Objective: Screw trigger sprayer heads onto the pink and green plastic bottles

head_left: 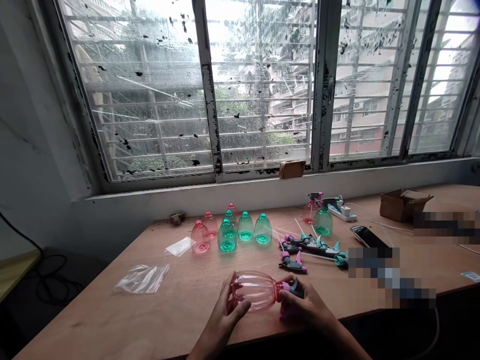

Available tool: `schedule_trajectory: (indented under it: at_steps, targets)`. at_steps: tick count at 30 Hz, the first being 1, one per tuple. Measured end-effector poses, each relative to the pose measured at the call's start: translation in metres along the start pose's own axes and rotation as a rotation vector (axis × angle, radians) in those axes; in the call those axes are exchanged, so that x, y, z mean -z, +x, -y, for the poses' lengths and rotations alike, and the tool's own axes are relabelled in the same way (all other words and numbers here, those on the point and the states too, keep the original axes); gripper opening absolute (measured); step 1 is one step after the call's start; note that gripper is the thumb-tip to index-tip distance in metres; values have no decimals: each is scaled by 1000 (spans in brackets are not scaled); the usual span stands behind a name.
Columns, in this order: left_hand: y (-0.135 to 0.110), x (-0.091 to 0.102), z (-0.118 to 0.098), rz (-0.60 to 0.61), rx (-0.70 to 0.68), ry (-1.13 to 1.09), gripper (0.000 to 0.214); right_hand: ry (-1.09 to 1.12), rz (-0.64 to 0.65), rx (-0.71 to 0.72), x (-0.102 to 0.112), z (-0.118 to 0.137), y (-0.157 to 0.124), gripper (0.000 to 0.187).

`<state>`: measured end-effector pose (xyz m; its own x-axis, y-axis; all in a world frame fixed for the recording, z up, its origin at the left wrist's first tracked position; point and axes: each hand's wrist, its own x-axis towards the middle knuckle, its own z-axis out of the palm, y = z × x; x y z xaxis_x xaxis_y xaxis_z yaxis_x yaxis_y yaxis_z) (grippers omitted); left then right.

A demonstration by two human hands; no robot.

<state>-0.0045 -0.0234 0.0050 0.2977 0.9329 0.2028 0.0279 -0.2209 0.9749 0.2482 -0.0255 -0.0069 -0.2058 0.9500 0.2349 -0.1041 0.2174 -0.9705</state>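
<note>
A clear pink spray bottle [257, 290] lies on its side in the air near the table's front edge, its neck pointing right. My left hand [228, 307] grips its base end, thumb in front and fingers behind. At the neck, my right hand [302, 302] is closed around the pink collar of a grey-and-pink spray head [296, 287]; the fingers partly hide it. Just beyond lie several loose spray heads [318, 245] with thin tubes, some pink and some teal. I cannot tell how far the collar is screwed on.
Several headless green bottles [245, 227] and pink bottles [201, 237] stand by the wall. A pink sprayer [310, 210] and a green sprayer [323, 220] have heads on. Plastic bags [144, 278], a phone [369, 237], a power strip [342, 214] and a cardboard box [403, 206] lie around.
</note>
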Motion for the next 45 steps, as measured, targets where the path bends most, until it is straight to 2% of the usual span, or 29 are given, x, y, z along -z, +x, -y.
schedule_trajectory:
  at_steps: [7, 13, 19, 23, 30, 37, 45]
  targets:
    - [-1, -2, 5, 71, -77, -66, 96, 36, 10, 0, -1, 0, 1, 34]
    - [1, 1, 6, 39, 7, -56, 85, 27, 8, -24, -1, -1, 2, 36]
    - [0, -1, 5, 37, -85, -69, 87, 87, -3, -17, -1, -4, 2, 35]
    - [-1, -2, 4, 39, -64, -78, 94, 107, -6, -37, -1, -4, 2, 37]
    - [0, -1, 3, 5, 21, -88, 85, 27, 8, -25, -2, 2, 0, 40]
    - [-1, -4, 6, -2, -21, -51, 95, -119, -26, 45, -1, 7, 0, 38]
    - [2, -4, 7, -54, -61, -93, 78, -141, -34, 11, -2, 9, -2, 42]
